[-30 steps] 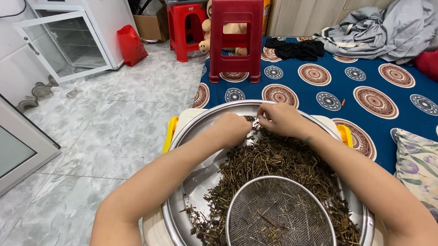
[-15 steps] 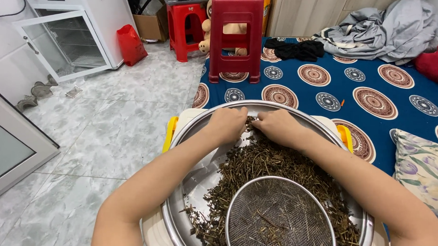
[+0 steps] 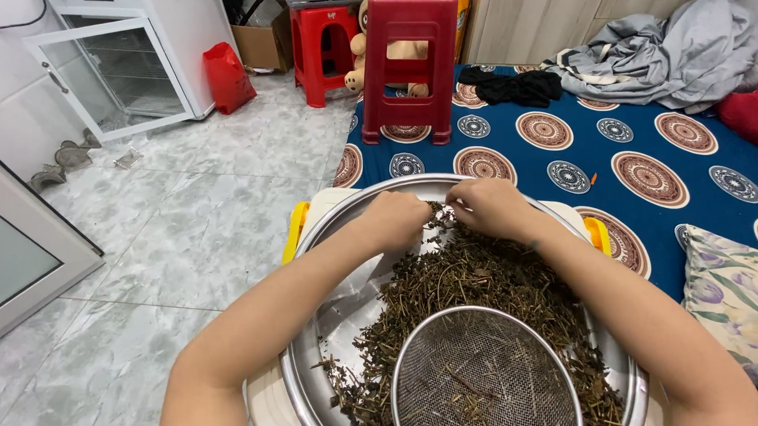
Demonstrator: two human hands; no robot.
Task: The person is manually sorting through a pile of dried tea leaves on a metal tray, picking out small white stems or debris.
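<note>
- Dried twigs [image 3: 474,277]: heaped in the metal basin [image 3: 332,324], thickest toward its far rim; likely light, brittle, loose, best pinched in small tufts.
- Left hand [image 3: 400,221]: fingers closed on twigs at far rim.
- Right hand [image 3: 488,207]: pinching twigs beside it.
- Mesh sieve [image 3: 484,377]: rests at near rim.

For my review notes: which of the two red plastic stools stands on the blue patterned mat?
The taller, darker red stool, straight ahead of the hands. The smaller, brighter red stool to its left stands on the grey floor tiles.

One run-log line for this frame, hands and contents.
left hand: in dried brown herb stems | right hand: pinching stems | round steel basin | round wire-mesh sieve: on stems
</note>
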